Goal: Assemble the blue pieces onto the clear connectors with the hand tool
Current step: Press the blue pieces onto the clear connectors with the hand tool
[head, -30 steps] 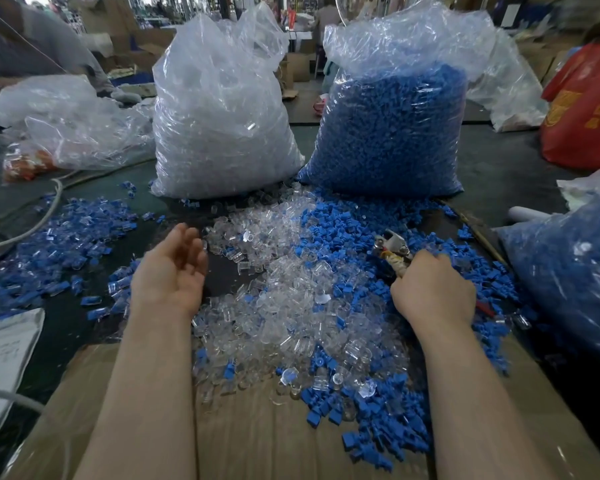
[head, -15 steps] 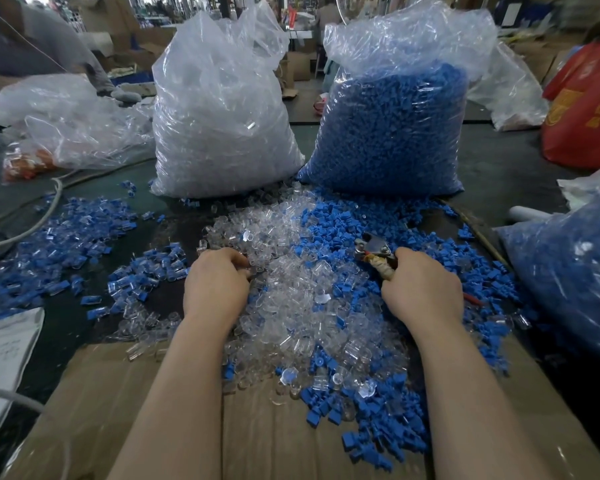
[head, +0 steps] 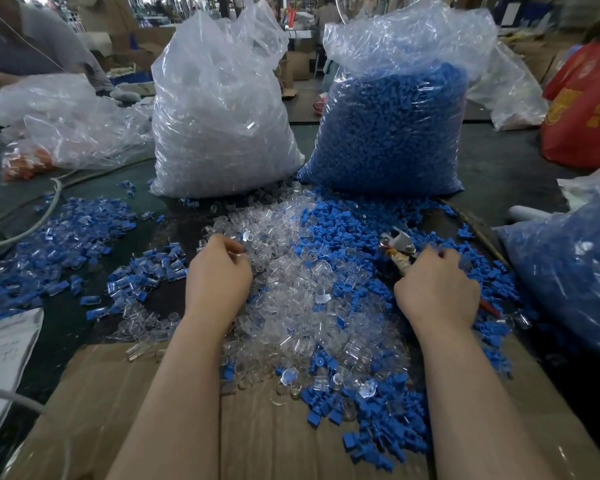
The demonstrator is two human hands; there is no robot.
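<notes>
A heap of clear connectors (head: 291, 306) lies in the middle of the table, with loose blue pieces (head: 340, 230) spread to its right and front. My left hand (head: 219, 275) sits on the heap's left side, fingers curled round a clear connector (head: 238, 252). My right hand (head: 437, 289) grips the hand tool (head: 397, 245), whose metal jaws point up and left over the blue pieces. A red handle end shows behind my wrist. Assembled blue-and-clear parts (head: 66, 237) lie in a pile at the left.
Two big bags stand behind the heap: clear connectors (head: 222, 116) and blue pieces (head: 395, 126). Another blue bag (head: 568, 271) sits at the right, a red bag (head: 586, 105) far right. Cardboard (head: 257, 427) covers the near table. A cable (head: 21, 223) and paper (head: 4, 351) lie left.
My left hand moved from the assembled pile at the left, where it was open, into the clear heap and curled its fingers round a connector. My right hand with the tool shifted slightly.
</notes>
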